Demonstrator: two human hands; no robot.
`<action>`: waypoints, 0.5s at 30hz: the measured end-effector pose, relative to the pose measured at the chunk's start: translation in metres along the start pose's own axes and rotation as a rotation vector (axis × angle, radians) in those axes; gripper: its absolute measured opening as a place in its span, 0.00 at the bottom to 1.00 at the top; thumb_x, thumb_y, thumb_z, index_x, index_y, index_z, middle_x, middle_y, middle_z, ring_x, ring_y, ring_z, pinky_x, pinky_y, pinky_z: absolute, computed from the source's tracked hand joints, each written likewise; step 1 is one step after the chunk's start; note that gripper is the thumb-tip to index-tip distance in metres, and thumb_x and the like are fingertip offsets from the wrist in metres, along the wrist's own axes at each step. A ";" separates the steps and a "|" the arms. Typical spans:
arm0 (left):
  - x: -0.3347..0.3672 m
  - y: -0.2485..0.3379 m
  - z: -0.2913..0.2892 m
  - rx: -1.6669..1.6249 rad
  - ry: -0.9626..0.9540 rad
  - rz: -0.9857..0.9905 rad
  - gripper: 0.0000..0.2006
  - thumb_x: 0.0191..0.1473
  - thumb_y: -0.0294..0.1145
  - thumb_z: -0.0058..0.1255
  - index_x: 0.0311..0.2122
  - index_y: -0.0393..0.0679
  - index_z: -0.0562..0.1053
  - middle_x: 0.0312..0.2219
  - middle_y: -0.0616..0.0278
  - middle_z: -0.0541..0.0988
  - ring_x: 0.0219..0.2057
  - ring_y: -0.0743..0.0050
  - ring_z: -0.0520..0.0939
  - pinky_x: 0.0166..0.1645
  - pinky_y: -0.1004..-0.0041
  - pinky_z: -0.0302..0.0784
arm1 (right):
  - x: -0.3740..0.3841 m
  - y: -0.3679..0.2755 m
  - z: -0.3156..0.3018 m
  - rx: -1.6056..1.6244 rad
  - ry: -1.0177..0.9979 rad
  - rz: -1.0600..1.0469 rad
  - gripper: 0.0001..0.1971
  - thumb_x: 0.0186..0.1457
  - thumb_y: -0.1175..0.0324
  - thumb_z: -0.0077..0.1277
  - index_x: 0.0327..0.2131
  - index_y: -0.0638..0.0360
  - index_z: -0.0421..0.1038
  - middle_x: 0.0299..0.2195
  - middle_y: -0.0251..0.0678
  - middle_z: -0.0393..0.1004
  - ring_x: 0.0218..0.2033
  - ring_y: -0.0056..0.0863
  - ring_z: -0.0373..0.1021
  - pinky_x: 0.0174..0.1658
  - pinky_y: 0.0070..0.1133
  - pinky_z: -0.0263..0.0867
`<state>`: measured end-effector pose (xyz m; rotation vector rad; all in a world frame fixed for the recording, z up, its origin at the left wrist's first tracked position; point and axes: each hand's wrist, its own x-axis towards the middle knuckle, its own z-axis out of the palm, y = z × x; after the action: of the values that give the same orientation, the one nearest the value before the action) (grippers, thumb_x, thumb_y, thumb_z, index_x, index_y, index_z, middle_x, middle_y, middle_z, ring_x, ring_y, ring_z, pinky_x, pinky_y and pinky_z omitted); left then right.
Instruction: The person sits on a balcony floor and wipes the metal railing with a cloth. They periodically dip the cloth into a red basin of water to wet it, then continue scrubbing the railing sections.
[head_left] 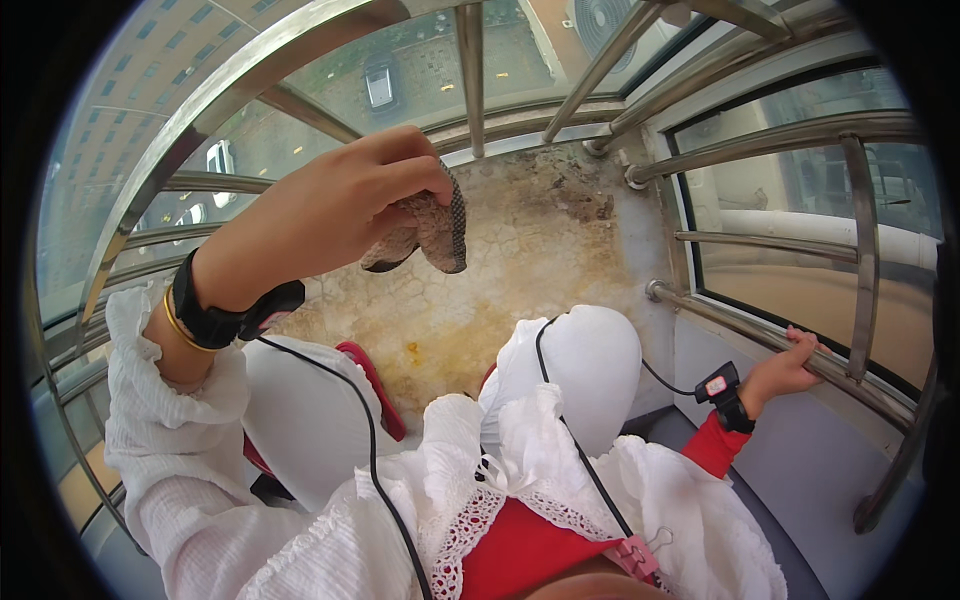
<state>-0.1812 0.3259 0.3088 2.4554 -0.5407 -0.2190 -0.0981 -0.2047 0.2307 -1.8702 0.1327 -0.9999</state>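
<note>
My left hand (325, 215) is raised over the floor near the middle of the view. Its bent fingers pinch a crumpled brown cloth (436, 228) with a dark, dotted edge, which hangs in folds below them. Part of the cloth is hidden by the hand. Far to the right, my right hand (784, 370) is closed around the low metal rail (735, 317) in front of the window. Each wrist wears a black strap with a small device.
Metal bars (470, 80) and a wide curved handrail (215, 90) enclose the front and left. The concrete floor (520, 230) is stained and cracked. My bent white-clad knees (590, 360) and a red shoe (372, 385) are close below. Black cables (375, 440) run across my clothes.
</note>
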 end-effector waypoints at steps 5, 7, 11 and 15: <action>-0.016 -0.035 0.015 0.033 -0.067 0.116 0.11 0.51 0.24 0.57 0.41 0.44 0.72 0.39 0.60 0.72 0.41 0.56 0.77 0.44 0.63 0.75 | 0.010 0.016 -0.006 0.071 -0.034 -0.028 0.10 0.59 0.77 0.48 0.40 0.66 0.58 0.27 0.40 0.72 0.29 0.26 0.71 0.45 0.27 0.72; -0.019 -0.051 0.023 0.029 -0.112 0.134 0.12 0.50 0.23 0.58 0.41 0.44 0.72 0.40 0.60 0.72 0.41 0.56 0.77 0.44 0.64 0.76 | 0.017 0.027 -0.013 0.015 -0.041 -0.028 0.09 0.58 0.77 0.49 0.40 0.65 0.60 0.28 0.40 0.73 0.31 0.27 0.72 0.46 0.26 0.71; -0.023 -0.081 0.055 -0.060 -0.194 0.129 0.13 0.49 0.22 0.58 0.41 0.45 0.72 0.40 0.60 0.72 0.41 0.55 0.77 0.44 0.63 0.75 | 0.035 0.042 -0.024 -0.037 -0.072 -0.006 0.07 0.57 0.77 0.51 0.38 0.66 0.64 0.29 0.40 0.76 0.33 0.27 0.74 0.47 0.25 0.68; -0.025 -0.104 0.123 -0.327 -0.233 0.036 0.15 0.49 0.22 0.56 0.43 0.43 0.73 0.40 0.58 0.73 0.41 0.54 0.77 0.44 0.64 0.75 | 0.039 0.040 -0.025 -0.079 -0.150 0.061 0.12 0.58 0.74 0.54 0.43 0.68 0.66 0.35 0.42 0.78 0.37 0.28 0.74 0.49 0.25 0.67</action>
<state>-0.2039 0.3481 0.1489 2.1127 -0.5955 -0.5392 -0.0771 -0.2613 0.2261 -1.9934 0.1409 -0.8201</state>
